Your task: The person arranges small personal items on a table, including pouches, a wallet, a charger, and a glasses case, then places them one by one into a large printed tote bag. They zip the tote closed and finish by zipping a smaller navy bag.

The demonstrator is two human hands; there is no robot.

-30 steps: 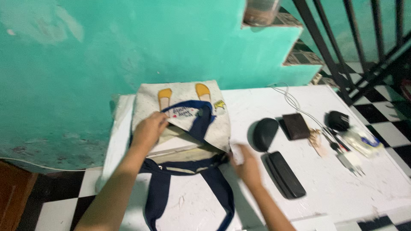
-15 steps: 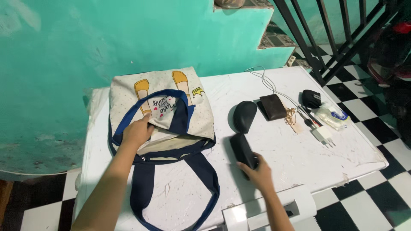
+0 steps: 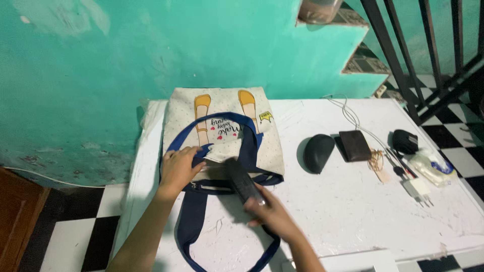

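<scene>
A cream tote bag (image 3: 222, 108) with navy straps and a cartoon print lies on the white table (image 3: 353, 201). My left hand (image 3: 179, 168) presses on the bag's left side at its mouth and holds it apart. My right hand (image 3: 272, 214) grips a long black case (image 3: 242, 184) by its near end. The case's far end points into the bag's opening.
To the right on the table lie a black oval case (image 3: 317, 151), a brown wallet (image 3: 355, 145), a small black pouch (image 3: 404, 141), a white charger with cable (image 3: 416, 187) and a clear packet (image 3: 428, 166). A teal wall and stair stand behind; black railing at right.
My right hand picked the long black case up from the table's middle and carried it left to the bag's mouth. My left hand stayed on the bag's opening.
</scene>
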